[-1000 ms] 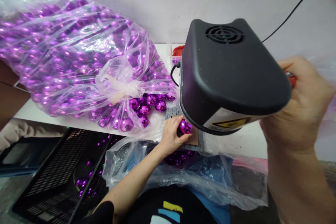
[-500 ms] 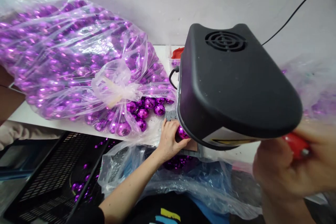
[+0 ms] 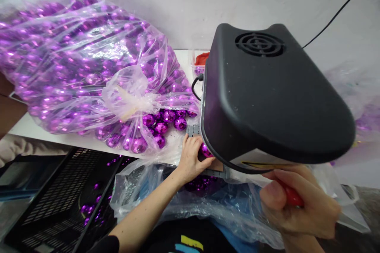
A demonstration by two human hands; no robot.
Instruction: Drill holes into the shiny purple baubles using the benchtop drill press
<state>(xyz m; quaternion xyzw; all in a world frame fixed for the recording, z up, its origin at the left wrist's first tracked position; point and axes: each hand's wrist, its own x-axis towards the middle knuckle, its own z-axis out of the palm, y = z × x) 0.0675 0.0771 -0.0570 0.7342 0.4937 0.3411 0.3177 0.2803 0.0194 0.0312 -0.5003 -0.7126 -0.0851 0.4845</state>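
My left hand (image 3: 190, 157) is closed around a shiny purple faceted ball (image 3: 206, 150), on a grey base plate (image 3: 194, 129) that carries a brown pad (image 3: 219, 165). Part of the ball is hidden by the fingers and by a machine's black housing (image 3: 276, 99). That housing hangs over the base and covers whatever lies beneath it. On the right, my right hand (image 3: 310, 207) wraps around a red handle (image 3: 293, 196), just below the housing's lower edge. Several loose purple balls (image 3: 169, 116) lie to the left of my left hand.
A large clear plastic bag (image 3: 127, 91) full of purple balls fills the left of the white table (image 3: 35, 128). An open plastic bag (image 3: 166, 209) with purple balls hangs at the front edge. A black crate (image 3: 50, 189) stands lower left. A red cloth (image 3: 202, 59) sits behind the machine.
My right hand has swung left with the red handle, from the far right to below the housing. My left hand stays on the ball. The housing appears slightly farther right.
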